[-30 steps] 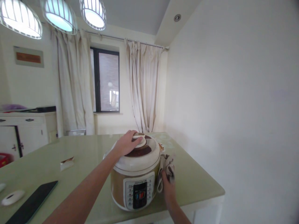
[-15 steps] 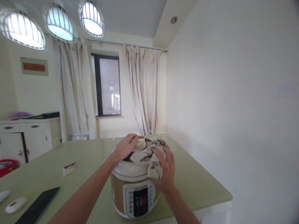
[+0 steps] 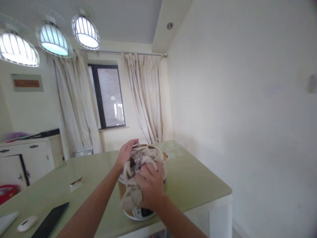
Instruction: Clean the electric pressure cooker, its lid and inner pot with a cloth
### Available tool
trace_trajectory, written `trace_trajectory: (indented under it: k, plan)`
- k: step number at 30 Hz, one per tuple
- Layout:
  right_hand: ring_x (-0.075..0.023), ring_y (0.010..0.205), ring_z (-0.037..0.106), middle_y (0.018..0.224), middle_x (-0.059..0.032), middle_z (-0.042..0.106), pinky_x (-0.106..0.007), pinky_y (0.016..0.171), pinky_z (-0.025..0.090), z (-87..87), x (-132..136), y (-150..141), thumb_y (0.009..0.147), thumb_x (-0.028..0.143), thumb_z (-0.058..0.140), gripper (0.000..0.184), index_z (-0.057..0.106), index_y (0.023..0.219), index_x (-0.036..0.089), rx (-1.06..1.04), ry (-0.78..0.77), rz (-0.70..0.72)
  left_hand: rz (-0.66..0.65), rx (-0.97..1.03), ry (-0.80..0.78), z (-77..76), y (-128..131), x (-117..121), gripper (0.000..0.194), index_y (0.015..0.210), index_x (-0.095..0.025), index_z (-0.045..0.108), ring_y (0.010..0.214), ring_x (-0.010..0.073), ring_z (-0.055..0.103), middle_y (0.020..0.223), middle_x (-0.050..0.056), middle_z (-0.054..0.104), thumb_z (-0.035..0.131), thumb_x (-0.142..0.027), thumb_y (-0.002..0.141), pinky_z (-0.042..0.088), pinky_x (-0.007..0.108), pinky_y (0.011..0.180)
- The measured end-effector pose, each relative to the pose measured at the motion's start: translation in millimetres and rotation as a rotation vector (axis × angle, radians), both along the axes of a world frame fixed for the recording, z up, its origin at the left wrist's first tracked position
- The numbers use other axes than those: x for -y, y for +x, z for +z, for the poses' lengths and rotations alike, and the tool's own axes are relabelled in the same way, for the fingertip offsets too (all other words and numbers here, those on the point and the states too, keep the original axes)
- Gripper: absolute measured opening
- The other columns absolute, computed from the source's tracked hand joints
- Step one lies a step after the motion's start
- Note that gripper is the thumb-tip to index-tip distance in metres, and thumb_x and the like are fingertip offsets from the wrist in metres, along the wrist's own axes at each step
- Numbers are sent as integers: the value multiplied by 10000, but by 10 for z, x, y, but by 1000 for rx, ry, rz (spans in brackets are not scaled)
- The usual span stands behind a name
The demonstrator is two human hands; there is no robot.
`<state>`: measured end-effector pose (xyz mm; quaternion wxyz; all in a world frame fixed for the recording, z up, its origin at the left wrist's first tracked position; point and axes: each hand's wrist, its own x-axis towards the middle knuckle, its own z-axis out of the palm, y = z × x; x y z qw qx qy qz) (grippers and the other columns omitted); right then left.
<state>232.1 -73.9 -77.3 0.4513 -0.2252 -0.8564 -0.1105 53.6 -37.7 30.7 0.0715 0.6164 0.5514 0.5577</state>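
Observation:
A white and tan electric pressure cooker (image 3: 133, 215) stands near the table's front edge. A crumpled beige rag (image 3: 132, 195) with dark patches is draped over its lid and hangs down the front, covering most of the control panel. My right hand (image 3: 151, 185) is closed around the rag and presses it against the lid. At the lid's upper left rests my left hand (image 3: 125, 154), fingers stretched out and lying along the cooker. The lid's handle is mostly hidden behind the rag.
On the pale green table (image 3: 198, 185) to the left lie a dark phone-like slab (image 3: 51, 219), a white oval object (image 3: 27, 223) and a small white packet (image 3: 76, 184). A small brown-patterned item (image 3: 165, 155) sits behind the cooker. A wall runs along the right.
My right hand has brought the rag up from the cooker's right side, over the lid, then left and toward the front. My left hand has shifted from the handle to the lid's left side.

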Motion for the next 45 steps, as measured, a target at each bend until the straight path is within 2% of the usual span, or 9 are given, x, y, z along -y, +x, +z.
trace_trajectory:
  k: [5, 11, 15, 18, 23, 28, 31, 38, 45]
  plan:
    - [-204, 851, 691, 1003, 70, 798, -426, 862, 550, -1338, 97, -68, 957, 479, 656, 103, 710, 973, 393, 185, 254, 188, -23, -107, 80, -86, 323, 520, 560, 1374, -206, 687, 1365, 257, 635, 1418, 107, 720, 401, -560, 1049, 438, 453, 1231]
    - [-266, 999, 744, 1168, 41, 807, -446, 859, 609, -2017, 8, 32, 933, 465, 709, 244, 712, 1176, 447, 33, 148, 149, 35, -853, 396, -1517, 583, 1323, 597, 1593, -336, 515, 1425, 263, 596, 1547, 59, 626, 553, -446, 1007, 352, 479, 1307]
    - [-285, 1262, 668, 1427, -58, 669, -460, 1043, 578, -1551, 163, 341, 949, 301, 709, 518, 583, 1425, 463, 8, -64, 249, 183, -846, 461, -2352, 484, 1374, 777, 1678, -318, 367, 1452, 324, 567, 1535, 121, 626, 627, -500, 969, 571, 485, 1132]
    - [-304, 1387, 593, 1484, -123, 580, -410, 1126, 535, -929, 262, 609, 864, 246, 756, 680, 548, 1500, 365, -151, -386, 303, 208, -793, 525, -2559, 539, 1238, 966, 1671, -462, 303, 1537, 378, 444, 1676, 76, 467, 786, -257, 860, 601, 559, 1086]
    - [-323, 1480, 517, 1601, -141, 504, -517, 1218, 424, -46, 263, 1017, 820, 246, 788, 933, 382, 1654, 356, 32, -694, 581, 284, -702, 613, -2222, 909, 1003, 1094, 1664, -517, 218, 1598, 443, 292, 1796, 73, 189, 838, -246, 804, 505, 719, 1130]
    - [-310, 1590, 353, 1732, -136, 340, -559, 1230, 378, 168, 45, 1409, 825, 405, 850, 1043, 283, 1697, 327, 154, -968, 681, 266, -867, 593, -1685, 1176, 909, 754, 1573, -422, 494, 1554, 402, 413, 1664, 119, 485, 724, -256, 874, 347, 688, 1241]
    - [-319, 1565, 399, 1715, -117, 383, -536, 1196, 440, 392, -44, 1615, 750, 508, 898, 1053, 387, 1655, 341, 273, -1140, 643, 317, -930, 615, -1681, 1180, 939, 616, 1503, -391, 603, 1483, 324, 520, 1548, 120, 619, 672, -238, 910, 321, 565, 1272]
    - [-245, 1238, 677, 1357, -96, 711, -437, 1082, 534, 1201, -486, 1192, 943, 465, 726, 497, 667, 1389, 253, 90, -817, 343, 345, -879, 474, -2212, 1090, 1148, 576, 1472, -394, 645, 1285, 281, 653, 1493, 79, 672, 638, -231, 920, 399, 502, 1199]
    - [-329, 1437, 529, 1520, -174, 601, -512, 1227, 372, 1186, -1130, 42, 973, 515, 720, 625, 592, 1493, 193, 192, -408, 239, 320, -813, 582, -2161, 811, 1223, 460, 1422, -362, 687, 1172, 258, 670, 1233, 83, 772, 604, -332, 970, 380, 476, 1192]
